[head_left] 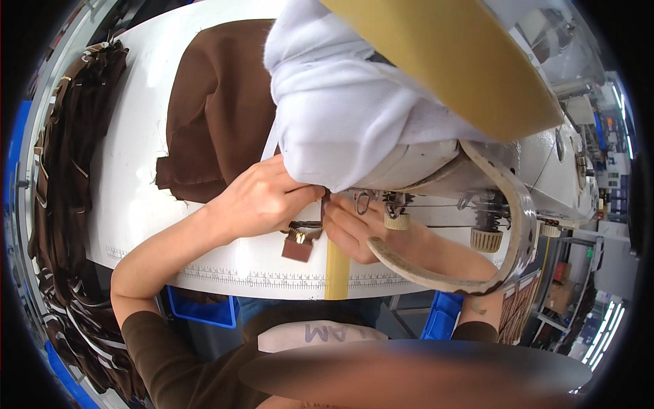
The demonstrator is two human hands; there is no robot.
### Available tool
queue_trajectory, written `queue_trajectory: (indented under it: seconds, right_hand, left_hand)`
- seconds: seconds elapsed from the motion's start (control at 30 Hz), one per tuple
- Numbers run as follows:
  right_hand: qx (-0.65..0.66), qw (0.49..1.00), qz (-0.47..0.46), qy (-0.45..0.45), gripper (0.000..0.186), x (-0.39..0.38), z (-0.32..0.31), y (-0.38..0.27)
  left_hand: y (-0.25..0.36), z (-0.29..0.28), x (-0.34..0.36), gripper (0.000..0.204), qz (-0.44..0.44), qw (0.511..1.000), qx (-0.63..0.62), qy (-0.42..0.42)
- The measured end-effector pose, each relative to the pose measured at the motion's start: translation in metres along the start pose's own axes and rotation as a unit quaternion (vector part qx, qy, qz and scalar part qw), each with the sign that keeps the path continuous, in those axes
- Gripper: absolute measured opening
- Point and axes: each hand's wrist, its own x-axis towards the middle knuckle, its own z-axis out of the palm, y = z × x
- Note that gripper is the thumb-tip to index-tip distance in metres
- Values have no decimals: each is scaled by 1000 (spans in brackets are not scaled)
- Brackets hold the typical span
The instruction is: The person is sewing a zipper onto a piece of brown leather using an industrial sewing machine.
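Both my hands meet on the white sewing table, just below the white cloth over the sewing machine head (pixel 426 163). My left hand (pixel 266 198) is closed, thumb and fingers pinching the edge of a brown fabric piece (pixel 225 102) that spreads out beyond it. My right hand (pixel 361 228) is closed too, its fingertips against the same dark edge; the thread tension knobs partly cover it. Just below my fingers lies a small brown tab with gold-coloured metal (pixel 298 247). The needle and presser foot are hidden by the cloth and my hands.
A long pile of dark brown pieces (pixel 75 150) hangs along the table's left side. White cloth (pixel 340 102) wraps the machine head, and a curved strap (pixel 524 232) loops out at right. A ruler scale (pixel 238 278) and yellow tape (pixel 337 273) mark the near edge; a blue bin (pixel 201 313) sits below.
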Motion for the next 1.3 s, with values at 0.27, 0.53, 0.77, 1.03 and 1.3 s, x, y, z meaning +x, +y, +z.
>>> queue_trajectory:
  seconds: [0.27, 0.53, 0.77, 1.03, 1.3]
  right_hand:
    - [-5, 996, 92, -17, 18, -2, 10, -15]
    - [-12, 998, 65, -16, 18, -4, 11, -4]
    - [7, 993, 113, -16, 18, -2, 7, -5]
    - [-7, 990, 138, -4, 17, -3, 16, -16]
    - [24, 986, 143, 80, 6, -8, 16, -30]
  left_hand:
    - [-7, 0, 7, 17, 21, 999, 32, 8]
    - [-23, 16, 1, 12, 46, 997, 57, 27]
    - [-25, 24, 7, 13, 35, 966, -148, 208]
    - [-13, 3, 7, 16, 16, 998, 54, 27]
    - [4, 8, -2, 15, 63, 992, 105, -12]
